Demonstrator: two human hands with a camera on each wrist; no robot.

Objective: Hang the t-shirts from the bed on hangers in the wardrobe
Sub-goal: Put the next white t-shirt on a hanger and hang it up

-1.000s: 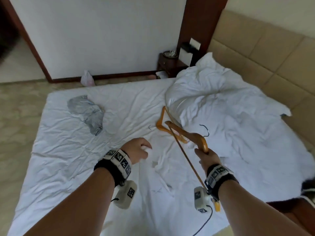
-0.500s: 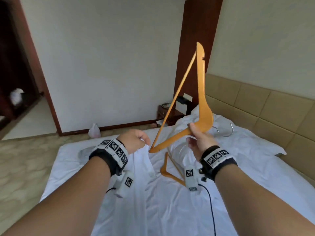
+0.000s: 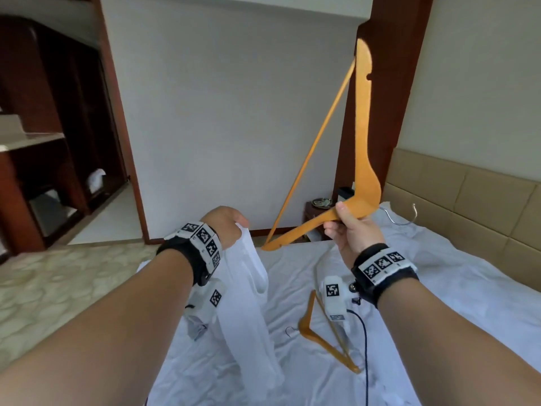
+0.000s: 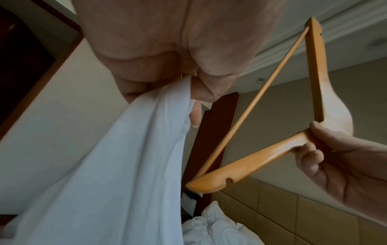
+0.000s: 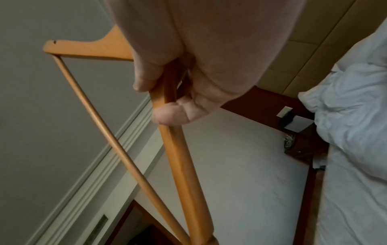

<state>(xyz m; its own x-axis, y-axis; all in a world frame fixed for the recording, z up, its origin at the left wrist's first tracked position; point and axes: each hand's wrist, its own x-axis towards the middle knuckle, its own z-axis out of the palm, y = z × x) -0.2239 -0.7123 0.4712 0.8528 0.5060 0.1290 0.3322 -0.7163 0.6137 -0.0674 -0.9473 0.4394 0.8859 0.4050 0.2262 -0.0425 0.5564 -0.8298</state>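
Note:
My left hand (image 3: 225,225) grips a white t-shirt (image 3: 248,291) by its top edge, and the cloth hangs down to the bed (image 3: 439,288). In the left wrist view the fingers (image 4: 159,77) bunch the white t-shirt (image 4: 117,165). My right hand (image 3: 351,230) holds a wooden hanger (image 3: 363,159) by its middle, one arm pointing up, its metal hook (image 3: 405,218) to the right. In the right wrist view the thumb and fingers pinch the wooden hanger (image 5: 180,149). A second wooden hanger (image 3: 325,341) lies on the sheet below my right wrist.
A dark wooden wardrobe (image 3: 52,136) with open shelves stands at the left, across a patterned floor (image 3: 58,282). A nightstand (image 3: 317,210) sits beside the padded headboard (image 3: 468,206). A rumpled white duvet (image 4: 217,228) lies on the bed.
Both hands have risen from the bed. The left hand lifted the white t-shirt off the sheet, and the right hand swung the hanger upright. The view turned up and left, showing the wardrobe.

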